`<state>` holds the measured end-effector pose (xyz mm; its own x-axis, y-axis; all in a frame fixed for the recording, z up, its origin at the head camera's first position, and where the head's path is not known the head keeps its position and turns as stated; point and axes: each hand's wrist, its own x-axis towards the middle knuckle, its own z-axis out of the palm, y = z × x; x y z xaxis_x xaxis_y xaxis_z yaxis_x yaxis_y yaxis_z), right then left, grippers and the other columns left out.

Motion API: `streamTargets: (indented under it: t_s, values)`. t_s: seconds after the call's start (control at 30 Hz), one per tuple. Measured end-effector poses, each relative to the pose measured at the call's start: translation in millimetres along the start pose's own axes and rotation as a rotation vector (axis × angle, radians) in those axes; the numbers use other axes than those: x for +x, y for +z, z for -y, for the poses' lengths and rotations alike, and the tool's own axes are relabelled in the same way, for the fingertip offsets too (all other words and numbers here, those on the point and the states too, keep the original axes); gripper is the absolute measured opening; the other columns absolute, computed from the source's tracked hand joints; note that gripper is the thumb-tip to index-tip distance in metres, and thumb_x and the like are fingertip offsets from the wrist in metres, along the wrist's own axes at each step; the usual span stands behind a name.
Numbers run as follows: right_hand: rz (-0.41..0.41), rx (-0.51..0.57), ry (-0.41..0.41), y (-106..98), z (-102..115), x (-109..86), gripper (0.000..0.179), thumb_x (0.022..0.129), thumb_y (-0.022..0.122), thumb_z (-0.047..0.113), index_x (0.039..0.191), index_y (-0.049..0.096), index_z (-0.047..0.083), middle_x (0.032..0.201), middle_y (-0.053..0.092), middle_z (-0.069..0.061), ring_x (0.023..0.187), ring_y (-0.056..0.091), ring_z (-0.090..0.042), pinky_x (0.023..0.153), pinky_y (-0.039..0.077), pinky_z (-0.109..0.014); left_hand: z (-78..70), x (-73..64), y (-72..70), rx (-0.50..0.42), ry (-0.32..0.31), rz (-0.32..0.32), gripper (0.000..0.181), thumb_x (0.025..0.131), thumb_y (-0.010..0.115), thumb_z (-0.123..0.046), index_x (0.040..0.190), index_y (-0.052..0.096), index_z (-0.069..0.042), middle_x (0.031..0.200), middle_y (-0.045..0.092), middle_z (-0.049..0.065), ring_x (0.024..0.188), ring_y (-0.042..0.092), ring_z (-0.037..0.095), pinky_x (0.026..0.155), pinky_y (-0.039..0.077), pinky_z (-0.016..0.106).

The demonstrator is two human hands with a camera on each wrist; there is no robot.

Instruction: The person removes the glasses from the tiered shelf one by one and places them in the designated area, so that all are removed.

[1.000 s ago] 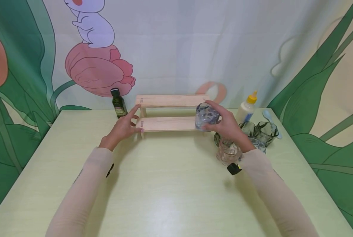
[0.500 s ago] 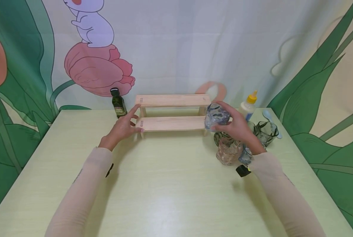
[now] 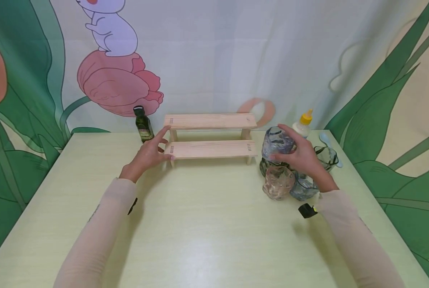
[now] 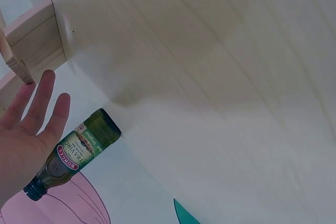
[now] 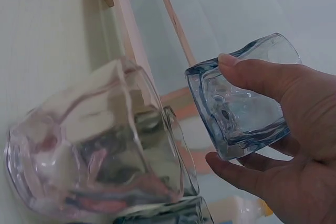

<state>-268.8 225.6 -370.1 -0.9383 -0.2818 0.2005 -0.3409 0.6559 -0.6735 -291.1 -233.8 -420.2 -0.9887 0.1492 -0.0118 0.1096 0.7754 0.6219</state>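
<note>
My right hand holds a bluish glass tumbler by its sides, thumb and fingers around it. The right wrist view shows this tumbler raised and tilted in the grip. Below it on the table stand a pinkish glass, another bluish glass and greenish glasses, partly hidden by the hand. My left hand touches the left end of a two-tier wooden shelf, thumb at the lower tier and forefinger at the upper. Its other fingers look straight in the left wrist view.
A dark green bottle with a label stands left of the shelf, just behind my left hand. A white bottle with a yellow cap and a pale blue spoon lie behind the glasses. A printed curtain hangs behind the table.
My right hand has carried the bluish tumbler rightward, off the shelf's right end and over the grouped glasses. My left hand has stayed at the shelf's left end.
</note>
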Motion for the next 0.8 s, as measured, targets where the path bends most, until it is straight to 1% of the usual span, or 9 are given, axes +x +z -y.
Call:
streamTargets:
  t_s: [0.1, 0.2, 0.3, 0.33, 0.4, 0.5, 0.67, 0.73, 0.8]
  values:
    - [-0.016, -0.022, 0.011, -3, -6, -4.0, 0.089, 0.084, 0.082, 0.027, 0.157, 0.031, 0.029, 0.160, 0.035, -0.016, 0.054, 0.052, -0.018, 0.056, 0.047, -0.031, 0.3, 0.4, -0.3, -0.001, 0.001, 0.000, 0.106, 0.086, 0.080, -0.019, 0.160, 0.007, -0.037, 0.144, 0.052, 0.021, 0.114, 0.063, 0.041, 0.088, 0.056, 0.051]
    - [-0.033, -0.025, 0.017, -7, -11, -8.8, 0.089, 0.083, 0.083, 0.027, 0.157, 0.032, 0.027, 0.161, 0.034, -0.015, 0.096, 0.064, -0.031, 0.070, 0.051, -0.036, 0.3, 0.0, -0.3, -0.004, 0.003, -0.002, 0.106, 0.086, 0.080, -0.018, 0.160, 0.007, -0.038, 0.143, 0.053, 0.021, 0.114, 0.064, 0.041, 0.087, 0.056, 0.051]
    - [-0.038, -0.016, 0.024, -12, -13, -14.8, 0.090, 0.084, 0.082, 0.026, 0.157, 0.032, 0.025, 0.163, 0.030, -0.013, 0.131, 0.049, -0.040, 0.081, 0.050, -0.036, 0.0, -0.6, -0.2, -0.004, 0.004, -0.002, 0.106, 0.086, 0.080, -0.017, 0.160, 0.007, -0.037, 0.143, 0.053, 0.021, 0.114, 0.064, 0.041, 0.087, 0.056, 0.052]
    - [-0.038, -0.015, 0.027, -14, -15, -16.7, 0.090, 0.084, 0.082, 0.027, 0.158, 0.031, 0.026, 0.163, 0.030, -0.013, 0.134, 0.046, -0.041, 0.082, 0.050, -0.035, -0.1, -0.6, -0.3, -0.004, 0.003, -0.001, 0.106, 0.086, 0.080, -0.018, 0.160, 0.007, -0.037, 0.143, 0.053, 0.021, 0.114, 0.064, 0.041, 0.087, 0.056, 0.052]
    - [-0.041, -0.018, 0.028, -18, -17, -20.5, 0.090, 0.084, 0.082, 0.028, 0.158, 0.030, 0.025, 0.163, 0.030, -0.013, 0.124, 0.052, -0.039, 0.076, 0.048, -0.031, 0.1, -0.1, -0.4, -0.004, 0.004, 0.001, 0.106, 0.086, 0.080, -0.018, 0.160, 0.007, -0.037, 0.143, 0.053, 0.022, 0.114, 0.064, 0.041, 0.088, 0.056, 0.052]
    - [-0.051, -0.018, 0.033, -23, -21, -25.9, 0.091, 0.085, 0.081, 0.028, 0.158, 0.029, 0.025, 0.162, 0.031, -0.014, 0.118, 0.052, -0.038, 0.075, 0.045, -0.034, 0.2, 0.2, -0.6, -0.005, 0.009, 0.000, 0.105, 0.086, 0.079, -0.017, 0.161, 0.007, -0.036, 0.143, 0.053, 0.022, 0.114, 0.064, 0.042, 0.088, 0.056, 0.052]
    - [-0.061, -0.012, 0.068, -31, -28, -35.5, 0.093, 0.084, 0.082, 0.027, 0.159, 0.027, 0.026, 0.161, 0.030, -0.019, 0.129, 0.047, -0.046, 0.085, 0.048, -0.049, 1.3, 0.5, -0.3, -0.010, 0.013, -0.002, 0.105, 0.086, 0.080, -0.017, 0.161, 0.008, -0.036, 0.143, 0.053, 0.022, 0.113, 0.064, 0.042, 0.088, 0.056, 0.052]
    - [-0.067, -0.019, 0.079, -34, -31, -39.3, 0.093, 0.084, 0.082, 0.027, 0.159, 0.026, 0.025, 0.161, 0.030, -0.021, 0.128, 0.048, -0.049, 0.084, 0.051, -0.046, 1.7, 0.4, 0.0, -0.012, 0.014, -0.004, 0.105, 0.086, 0.080, -0.017, 0.160, 0.008, -0.036, 0.143, 0.054, 0.022, 0.113, 0.064, 0.041, 0.088, 0.056, 0.052]
    - [-0.071, -0.026, 0.089, -37, -34, -43.0, 0.094, 0.084, 0.082, 0.028, 0.159, 0.026, 0.025, 0.161, 0.030, -0.022, 0.126, 0.050, -0.048, 0.080, 0.052, -0.034, 2.3, 0.1, 0.2, -0.016, 0.020, -0.007, 0.105, 0.086, 0.080, -0.017, 0.161, 0.009, -0.035, 0.142, 0.054, 0.022, 0.112, 0.065, 0.042, 0.087, 0.056, 0.052]
